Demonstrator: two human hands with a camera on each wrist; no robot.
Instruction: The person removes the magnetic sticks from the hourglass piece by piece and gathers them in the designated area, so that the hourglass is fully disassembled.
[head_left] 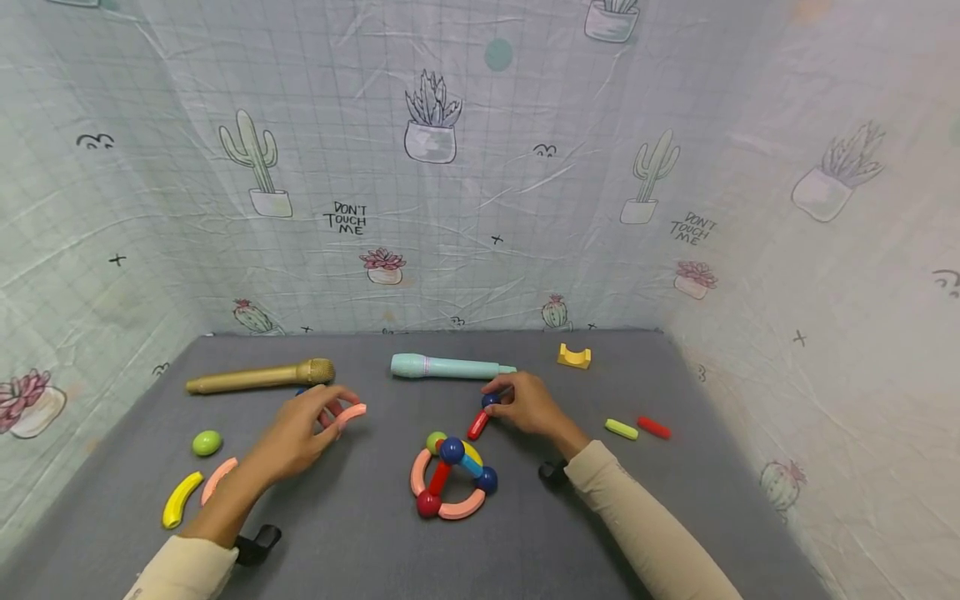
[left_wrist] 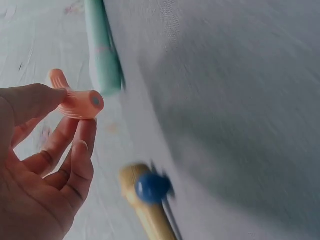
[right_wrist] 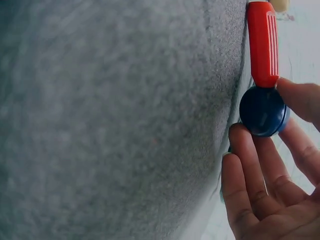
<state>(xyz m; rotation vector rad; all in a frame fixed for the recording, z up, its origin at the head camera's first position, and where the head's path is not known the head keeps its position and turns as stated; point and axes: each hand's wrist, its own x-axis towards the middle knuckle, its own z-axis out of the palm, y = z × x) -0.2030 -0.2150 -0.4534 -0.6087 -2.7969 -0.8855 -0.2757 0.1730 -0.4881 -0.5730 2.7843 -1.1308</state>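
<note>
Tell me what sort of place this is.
Probably a makeshift indoor booth for tabletop recording. Wrinkled cactus-printed sheeting walls three sides of a gray surface, where a ball-and-rod toy sits near a gold microphone-shaped piece.

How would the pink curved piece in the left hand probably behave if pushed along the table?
The pink curved piece is probably stiff, looking unsquashed in the grip. It seems fairly light, since the left hand just pinches it. Its bend would likely limit rolling.
</note>
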